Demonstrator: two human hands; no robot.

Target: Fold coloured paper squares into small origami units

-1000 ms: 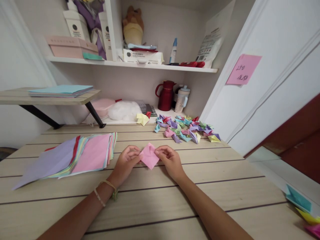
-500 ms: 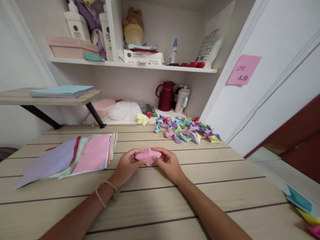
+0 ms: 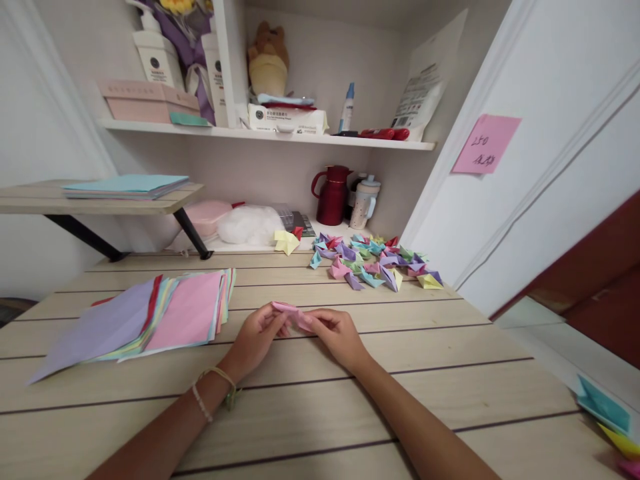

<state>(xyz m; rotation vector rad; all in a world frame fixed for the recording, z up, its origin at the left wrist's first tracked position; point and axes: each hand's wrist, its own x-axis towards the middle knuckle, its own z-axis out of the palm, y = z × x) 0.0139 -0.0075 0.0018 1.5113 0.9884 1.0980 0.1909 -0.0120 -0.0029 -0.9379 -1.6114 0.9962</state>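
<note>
At centre, the fingers of my left hand (image 3: 256,337) and right hand (image 3: 340,337) clamp one folded pink paper (image 3: 297,315); one pink note (image 3: 487,144) hangs at upper right.

The left hand (image 3: 256,337) has a pale, seemingly beaded bracelet (image 3: 202,403) and yellowish cord (image 3: 223,373) with greenish tassel (image 3: 231,399) behind it.

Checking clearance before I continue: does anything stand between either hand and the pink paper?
Nothing visible does: the left hand and right hand both hold the folded pink paper directly. The paper sheets lie to the left, the small folded pieces beyond, to the right.
</note>
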